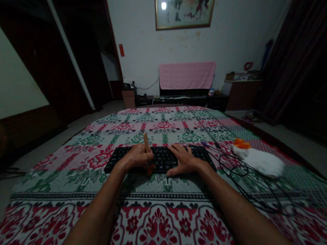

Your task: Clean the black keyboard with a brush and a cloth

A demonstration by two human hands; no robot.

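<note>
A black keyboard (163, 159) lies flat on the patterned cloth in front of me. My left hand (139, 155) is closed around the pale, upright handle of a small brush (146, 140), over the left half of the keys. The brush's orange-brown lower end is at the keyboard's near edge, partly in shadow. Resting on the keyboard's right half is my right hand (183, 159), its fingers spread and thumb stretched toward the near edge. It holds nothing. Both hands cover some of the keys.
A coiled black cable (239, 173) lies right of the keyboard. Beside it is a white, soft-looking bundle (262, 160) with an orange item (241, 143) at its far end. The floral cloth (162, 224) covers the table. A pink cloth (188, 76) hangs by the far wall.
</note>
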